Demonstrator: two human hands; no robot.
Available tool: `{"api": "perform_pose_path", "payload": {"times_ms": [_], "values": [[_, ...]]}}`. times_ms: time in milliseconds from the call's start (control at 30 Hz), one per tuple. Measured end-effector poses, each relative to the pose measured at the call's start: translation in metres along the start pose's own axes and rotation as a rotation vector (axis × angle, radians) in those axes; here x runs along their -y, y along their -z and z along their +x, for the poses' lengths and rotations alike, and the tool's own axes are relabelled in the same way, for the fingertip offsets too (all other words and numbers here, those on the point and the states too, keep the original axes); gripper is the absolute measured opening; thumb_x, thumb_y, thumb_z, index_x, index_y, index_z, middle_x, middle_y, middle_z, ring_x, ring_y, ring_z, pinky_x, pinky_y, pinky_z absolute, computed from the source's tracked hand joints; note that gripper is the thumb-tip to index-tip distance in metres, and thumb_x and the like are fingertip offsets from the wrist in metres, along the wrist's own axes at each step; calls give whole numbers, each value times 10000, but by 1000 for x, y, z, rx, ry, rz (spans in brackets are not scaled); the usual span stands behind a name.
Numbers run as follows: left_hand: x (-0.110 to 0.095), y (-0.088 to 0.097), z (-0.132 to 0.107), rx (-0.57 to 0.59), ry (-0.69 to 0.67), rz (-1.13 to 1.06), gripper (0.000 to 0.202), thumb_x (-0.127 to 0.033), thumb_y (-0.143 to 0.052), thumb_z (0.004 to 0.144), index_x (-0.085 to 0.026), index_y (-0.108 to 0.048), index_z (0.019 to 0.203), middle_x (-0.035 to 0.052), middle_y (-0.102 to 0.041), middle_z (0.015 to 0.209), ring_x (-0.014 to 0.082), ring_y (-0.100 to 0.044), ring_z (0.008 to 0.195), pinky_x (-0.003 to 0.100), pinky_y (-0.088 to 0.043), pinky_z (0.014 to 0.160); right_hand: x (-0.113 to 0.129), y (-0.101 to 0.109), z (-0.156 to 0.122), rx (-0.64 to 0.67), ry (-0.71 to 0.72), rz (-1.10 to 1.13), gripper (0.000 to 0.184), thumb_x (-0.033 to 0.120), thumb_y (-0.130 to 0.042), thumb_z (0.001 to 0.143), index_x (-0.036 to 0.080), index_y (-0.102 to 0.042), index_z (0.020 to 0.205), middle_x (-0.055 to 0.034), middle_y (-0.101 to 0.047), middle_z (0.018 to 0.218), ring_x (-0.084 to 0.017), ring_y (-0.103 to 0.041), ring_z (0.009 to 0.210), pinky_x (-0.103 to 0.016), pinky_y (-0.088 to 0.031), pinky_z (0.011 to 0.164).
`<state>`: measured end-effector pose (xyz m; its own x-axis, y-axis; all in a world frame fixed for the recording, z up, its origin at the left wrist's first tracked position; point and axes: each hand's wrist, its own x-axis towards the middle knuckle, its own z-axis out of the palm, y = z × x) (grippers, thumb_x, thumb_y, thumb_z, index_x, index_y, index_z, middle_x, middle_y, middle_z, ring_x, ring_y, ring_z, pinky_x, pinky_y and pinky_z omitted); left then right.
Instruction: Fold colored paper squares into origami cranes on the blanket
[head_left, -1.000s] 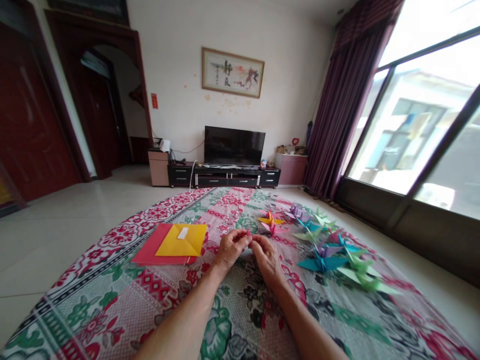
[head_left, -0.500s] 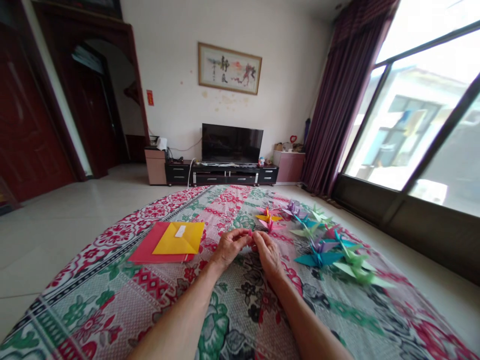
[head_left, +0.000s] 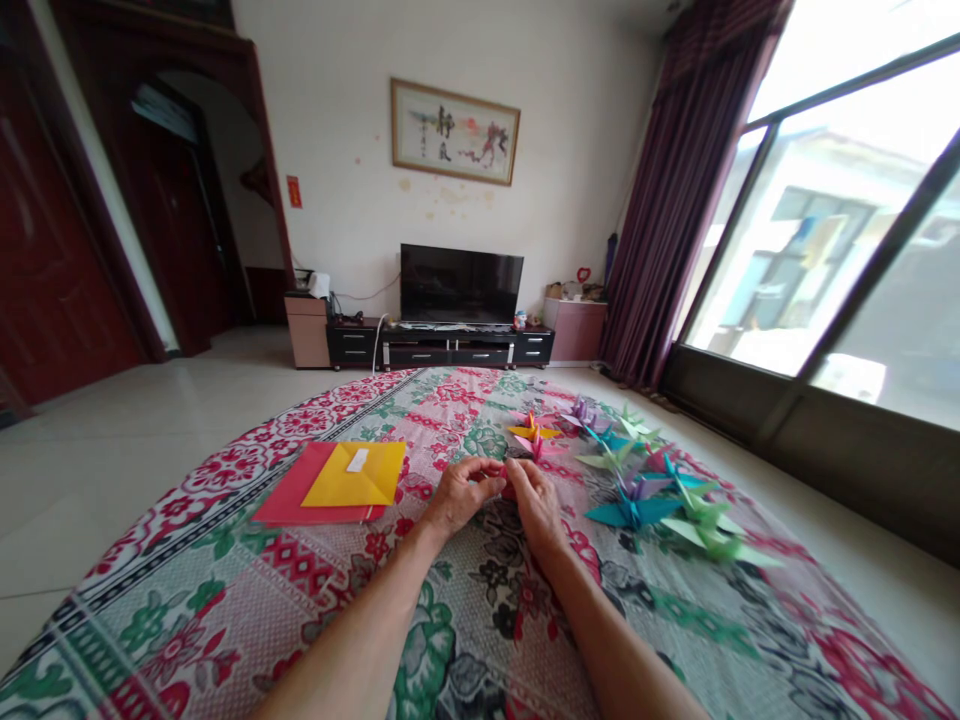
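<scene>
My left hand (head_left: 460,498) and my right hand (head_left: 537,507) meet over the middle of the table, thumbs and fingers pinched together. Between them is a small piece of folded red paper (head_left: 509,490), mostly hidden by the fingers. Just beyond the hands sit a yellow-orange paper crane (head_left: 534,432) and a pink paper crane (head_left: 537,448). Off to the right are several more cranes, among them a blue one (head_left: 634,508) and a light green one (head_left: 709,538). Left of my hands, yellow paper sheets (head_left: 356,490) with a small white label overlap red paper sheets (head_left: 289,490).
A flowered cloth (head_left: 315,620) covers the round table. Across the floor, a television (head_left: 461,285) stands on a low black cabinet (head_left: 420,355). Purple curtains (head_left: 667,220) and a large window are on the right, dark red doors (head_left: 56,240) on the left.
My hands stay together, with the fingers shifting slightly around the red paper; less of it shows above the fingertips now. The whole view has moved a little. The cranes and sheets lie where they were.
</scene>
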<state>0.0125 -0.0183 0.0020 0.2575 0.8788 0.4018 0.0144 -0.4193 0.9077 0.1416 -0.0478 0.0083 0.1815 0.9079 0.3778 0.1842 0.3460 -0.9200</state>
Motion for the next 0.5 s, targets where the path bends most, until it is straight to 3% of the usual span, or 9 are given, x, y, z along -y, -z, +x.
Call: {"api": "perform_pose_path", "payload": {"times_ms": [167, 500], "values": [[3, 0, 1, -6, 19, 23, 253, -339, -667, 683, -180, -686, 879, 29, -666, 845, 155, -595, 770, 258, -472, 735, -3, 0, 1, -2, -7, 31, 338, 476, -501, 763, 156, -560, 671, 14, -505, 605, -117, -463, 586, -218, -374, 533], [-4, -2, -2, -3, 37, -11, 293, -389, -662, 686, -171, -674, 881, 37, -664, 859, 157, -594, 771, 239, -469, 704, -4, -2, 1, -72, 29, 26, 223, 383, -531, 742, 172, -577, 684, 13, -559, 653, -124, -498, 644, -223, -394, 611]]}}
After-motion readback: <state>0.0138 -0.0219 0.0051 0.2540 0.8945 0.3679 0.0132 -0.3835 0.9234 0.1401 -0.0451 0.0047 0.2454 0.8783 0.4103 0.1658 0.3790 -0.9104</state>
